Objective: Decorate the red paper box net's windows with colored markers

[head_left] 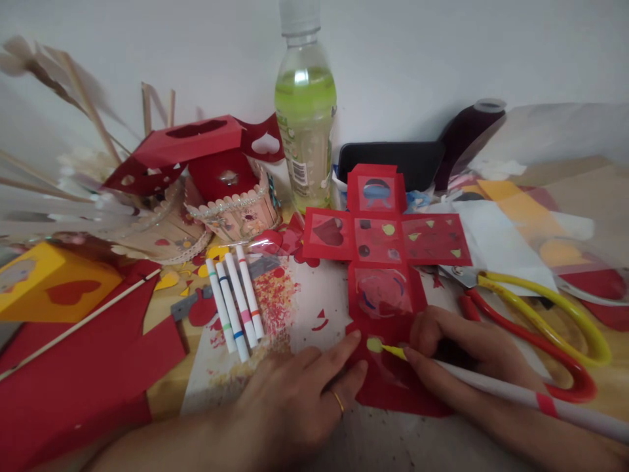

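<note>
Five panels of the red paper cutout, lying before the bottle, bear drawings; the nearest, seemingly just begun, shows one yellow-green spot. The right hand pinches a marker; the left hand presses flat, fingers apart.

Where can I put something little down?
Mostly the white sheet between the four markers and the red cutout, beside some red scraps. Another patch lies just this side of the cutout. It's crowded around the bottle and the scissors.

A plain pale grey wall rises behind a light wooden table, in soft, dim light with faint shadows at the wall's left side.
</note>
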Motion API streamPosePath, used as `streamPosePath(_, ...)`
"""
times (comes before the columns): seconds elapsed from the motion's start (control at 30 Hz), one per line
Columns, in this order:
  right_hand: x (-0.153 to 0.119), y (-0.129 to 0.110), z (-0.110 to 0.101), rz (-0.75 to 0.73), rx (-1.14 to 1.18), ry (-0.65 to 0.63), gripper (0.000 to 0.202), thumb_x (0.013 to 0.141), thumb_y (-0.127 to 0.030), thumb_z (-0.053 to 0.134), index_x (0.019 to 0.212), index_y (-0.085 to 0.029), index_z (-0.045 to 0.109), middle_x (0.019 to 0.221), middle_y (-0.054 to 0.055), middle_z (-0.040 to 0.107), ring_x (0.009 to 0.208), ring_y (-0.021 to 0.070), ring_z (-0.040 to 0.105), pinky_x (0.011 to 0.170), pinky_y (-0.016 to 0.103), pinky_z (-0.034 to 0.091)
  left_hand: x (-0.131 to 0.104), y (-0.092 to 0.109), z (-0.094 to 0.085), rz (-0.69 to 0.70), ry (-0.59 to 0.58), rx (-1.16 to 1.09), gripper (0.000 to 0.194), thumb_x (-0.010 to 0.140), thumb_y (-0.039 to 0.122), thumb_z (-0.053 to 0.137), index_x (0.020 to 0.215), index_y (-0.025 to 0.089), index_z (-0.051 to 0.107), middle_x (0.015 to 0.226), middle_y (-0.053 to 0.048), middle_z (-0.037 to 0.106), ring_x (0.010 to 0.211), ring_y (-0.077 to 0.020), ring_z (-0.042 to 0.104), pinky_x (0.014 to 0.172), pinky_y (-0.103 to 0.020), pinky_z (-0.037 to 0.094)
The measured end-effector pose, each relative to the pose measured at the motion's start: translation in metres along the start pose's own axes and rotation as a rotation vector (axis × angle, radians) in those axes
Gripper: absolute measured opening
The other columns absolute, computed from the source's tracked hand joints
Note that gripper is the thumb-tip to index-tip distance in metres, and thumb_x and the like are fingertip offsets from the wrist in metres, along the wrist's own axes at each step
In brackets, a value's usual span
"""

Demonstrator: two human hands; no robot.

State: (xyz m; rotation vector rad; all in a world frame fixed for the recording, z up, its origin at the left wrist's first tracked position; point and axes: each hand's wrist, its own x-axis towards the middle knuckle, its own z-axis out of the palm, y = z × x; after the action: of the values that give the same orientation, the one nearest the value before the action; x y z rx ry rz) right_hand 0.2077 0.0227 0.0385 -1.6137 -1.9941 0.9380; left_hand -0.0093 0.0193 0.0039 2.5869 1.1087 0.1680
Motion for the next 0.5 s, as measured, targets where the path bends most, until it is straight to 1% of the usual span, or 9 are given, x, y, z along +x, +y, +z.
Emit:
streamPosePath(0.13, 0.0013, -0.0012, -0.0005, 0.000, -0.002, 0.000, 0.019, 0.082, -0.023, 0.048, 0.064, -0.023, 0.045, 0.054, -0.004, 0.054, 0.047, 0.0122, 0.049, 0.041, 0.022, 0.040, 0.0003, -0.0004, -0.0006, 0.062, -0.007, 0.042, 0.036, 0.098, 0.030, 0.029, 0.119, 0.032, 0.057, 0.111, 0.000, 0.067, 0.072, -0.0156, 0.067, 0.060, -0.025, 0.049)
streamPosePath(0.23, 0.0021, -0.0017, -0.0016, -0.013, -0.003, -0.015, 0.020, 0.080, -0.020, 0.049, 0.062, -0.023, 0.043, 0.051, -0.004, 0.052, 0.045, 0.0113, 0.049, 0.039, 0.021, 0.040, -0.0010, -0.0008, 0.0015, 0.098, 0.020, 0.095, 0.037, 0.098, 0.028, 0.028, 0.120, 0.031, 0.057, 0.117, -0.001, 0.064, 0.074, -0.0159, 0.067, 0.060, -0.025, 0.049)
streamPosePath(0.3, 0.0023, -0.0019, -0.0027, -0.014, -0.009, -0.015, 0.020, 0.080, -0.019, 0.050, 0.061, -0.023, 0.043, 0.051, -0.004, 0.053, 0.045, 0.0114, 0.050, 0.040, 0.021, 0.041, -0.0018, -0.0007, 0.0024, 0.105, 0.019, 0.103, 0.038, 0.098, 0.026, 0.027, 0.121, 0.031, 0.056, 0.116, -0.002, 0.064, 0.075, -0.0162, 0.067, 0.061, -0.025, 0.049)
streamPosePath(0.4, 0.0021, -0.0017, -0.0029, -0.001, 0.011, -0.031, 0.020, 0.079, -0.019, 0.050, 0.061, -0.023, 0.043, 0.051, -0.004, 0.053, 0.045, 0.0117, 0.051, 0.039, 0.021, 0.041, -0.0015, -0.0001, 0.0012, 0.075, 0.001, 0.091, 0.038, 0.098, 0.028, 0.027, 0.121, 0.032, 0.056, 0.104, -0.001, 0.069, 0.071, -0.0164, 0.067, 0.061, -0.026, 0.049)
streamPosePath(0.5, 0.0015, -0.0007, -0.0006, 0.000, 0.065, 0.006, 0.020, 0.079, -0.021, 0.050, 0.061, -0.023, 0.043, 0.051, -0.004, 0.052, 0.044, 0.0113, 0.048, 0.038, 0.021, 0.038, -0.0010, -0.0002, -0.0005, 0.051, -0.028, 0.066, 0.037, 0.097, 0.029, 0.028, 0.121, 0.032, 0.056, 0.099, 0.000, 0.070, 0.070, -0.0167, 0.067, 0.060, -0.026, 0.049)
